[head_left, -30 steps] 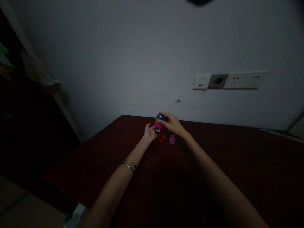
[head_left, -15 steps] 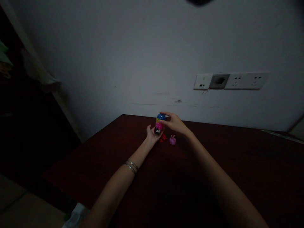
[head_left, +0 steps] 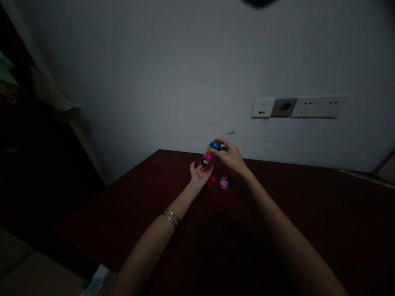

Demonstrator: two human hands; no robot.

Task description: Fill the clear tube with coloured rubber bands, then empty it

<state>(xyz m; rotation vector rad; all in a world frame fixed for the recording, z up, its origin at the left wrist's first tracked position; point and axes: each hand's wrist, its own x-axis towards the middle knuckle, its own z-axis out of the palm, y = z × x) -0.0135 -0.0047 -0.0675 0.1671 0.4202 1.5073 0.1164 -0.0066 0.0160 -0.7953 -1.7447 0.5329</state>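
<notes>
Clamps the right hand point(head_left: 231, 157) near the blue top of a colourful container point(head_left: 208, 157), tilted with its top toward the right. Holds the left hand point(head_left: 200, 175) palm up, uncurled, beneath the lower end (cannot tell whether touching). Has red pieces point(head_left: 213, 179) just beside the left hand, then a purple object point(head_left: 224, 184), on a dark red table point(head_left: 148, 185). Faces a pale wall point(head_left: 185, 74) with sockets point(head_left: 317, 107).

Desk point(head_left: 132, 197): dk red-brown top, dim light, v. dark nr the close side. On it, twd far edge: a few sm. red pcs point(head_left: 213, 179), loosely grouped, exact no. & shape too sm. to tell; just R of those, 1 sm. pink-purple cap-like obj. point(head_left: 224, 184) w/ ear-like bits on top.
</notes>
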